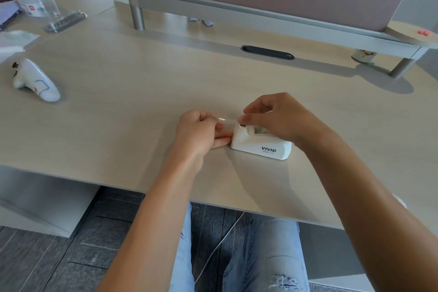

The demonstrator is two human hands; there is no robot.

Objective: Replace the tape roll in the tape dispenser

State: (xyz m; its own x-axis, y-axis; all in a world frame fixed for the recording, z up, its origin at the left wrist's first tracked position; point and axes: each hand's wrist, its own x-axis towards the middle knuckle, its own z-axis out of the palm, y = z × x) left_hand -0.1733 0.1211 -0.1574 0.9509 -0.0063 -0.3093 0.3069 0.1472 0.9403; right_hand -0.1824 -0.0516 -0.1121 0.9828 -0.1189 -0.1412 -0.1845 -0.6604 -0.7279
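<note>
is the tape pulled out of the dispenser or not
Pulled out: a clear strip of tape stretches from the dispenser to the left hand.

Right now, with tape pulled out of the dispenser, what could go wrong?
1. The clear tape strip stretched from the left hand to the cutter may twist or stick to the fingers.
2. The tape dispenser might slide on the smooth desk, since only the right hand steadies it.

white tape dispenser (pixel 258 143), black lettering; pale wood-grain desk (pixel 142 106).
</note>
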